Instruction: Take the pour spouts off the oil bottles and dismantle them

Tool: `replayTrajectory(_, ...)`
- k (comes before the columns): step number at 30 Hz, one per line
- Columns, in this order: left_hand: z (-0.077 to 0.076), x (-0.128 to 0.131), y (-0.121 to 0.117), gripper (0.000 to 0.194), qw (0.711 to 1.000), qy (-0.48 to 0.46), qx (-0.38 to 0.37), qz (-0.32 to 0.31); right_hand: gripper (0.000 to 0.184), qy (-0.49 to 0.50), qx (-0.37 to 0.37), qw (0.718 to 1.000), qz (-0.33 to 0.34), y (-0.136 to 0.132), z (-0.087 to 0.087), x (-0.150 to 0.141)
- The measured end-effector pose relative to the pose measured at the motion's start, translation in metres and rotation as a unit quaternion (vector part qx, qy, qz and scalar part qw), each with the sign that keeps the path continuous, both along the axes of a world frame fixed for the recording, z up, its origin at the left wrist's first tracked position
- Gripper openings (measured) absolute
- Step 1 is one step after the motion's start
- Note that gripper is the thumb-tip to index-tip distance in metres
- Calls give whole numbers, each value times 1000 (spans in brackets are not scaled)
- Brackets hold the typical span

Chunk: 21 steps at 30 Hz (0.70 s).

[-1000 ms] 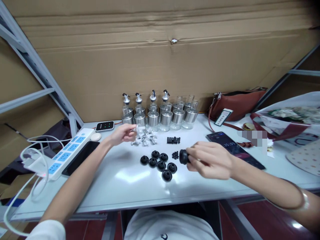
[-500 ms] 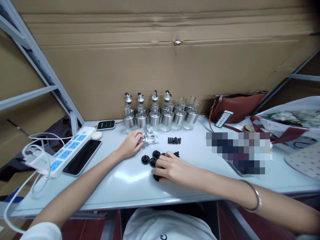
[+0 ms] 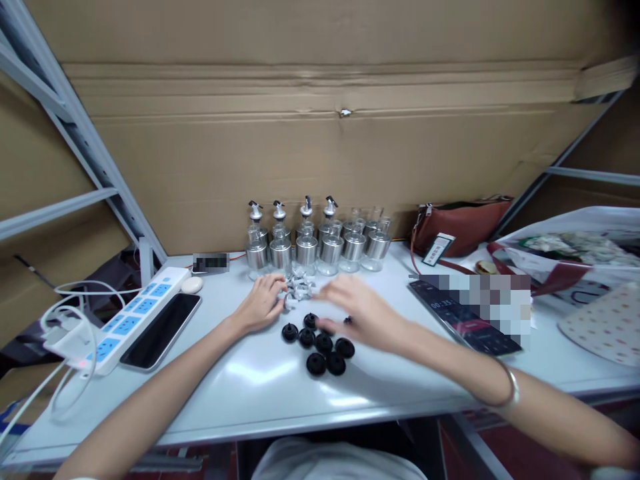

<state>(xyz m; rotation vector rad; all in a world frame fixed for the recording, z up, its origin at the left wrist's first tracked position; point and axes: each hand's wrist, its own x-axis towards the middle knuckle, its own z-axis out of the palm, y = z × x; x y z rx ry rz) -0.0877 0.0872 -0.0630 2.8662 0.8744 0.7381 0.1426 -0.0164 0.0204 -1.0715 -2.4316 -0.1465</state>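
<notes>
My left hand rests on the white table with its fingers curled at a small pile of silver pourer spouts. My right hand hovers over the table, smeared by motion, fingers stretched toward the spout pile. Several black rubber stoppers lie grouped just in front of both hands. Behind the pile stands a row of small glass bottles with silver collars; several on the left carry pourer tops.
A white and blue power strip and a dark phone lie at the left. A second phone lies at the right, near a brown bag and a printed bag. Cardboard stands behind.
My right hand set a black stopper down among the others and has moved back toward the spout pile. My left hand dropped to the table beside the pile. The camera tilted slightly.
</notes>
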Motion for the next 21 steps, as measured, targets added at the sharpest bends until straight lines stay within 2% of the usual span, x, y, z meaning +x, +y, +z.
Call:
replayTrajectory(2, 0, 0, 0, 18, 1000, -5, 3, 6, 13, 72, 58, 985, -144, 41, 22, 14)
replayTrajectory(5, 1, -1, 0, 18, 1000, -11, 7, 9, 23, 121, 81, 952, -270, 110, 51, 40)
replayTrajectory(7, 1, 0, -1, 18, 1000, -11, 8, 8, 31, 124, 50, 939, -316, 149, 58, 54)
replayTrajectory(10, 2, 0, -1, 19, 1000, -7, 9, 6, 29, 117, -8, 936, -332, 190, 53, 66)
replayTrajectory(13, 2, 0, -1, 19, 1000, -4, 9, 5, 27, 116, -35, 940, -319, 208, 40, 68)
replayTrajectory(16, 2, 0, -2, 19, 1000, -4, 7, 5, 28, 127, -34, 943, -306, 212, 35, 67)
replayTrajectory(18, 2, 1, -2, 19, 1000, -8, 5, 5, 27, 142, -14, 944, -298, 210, 38, 68)
replayTrajectory(21, 2, 1, -1, 18, 1000, -18, 0, 4, 31, 176, 43, 942, -284, 198, 52, 70)
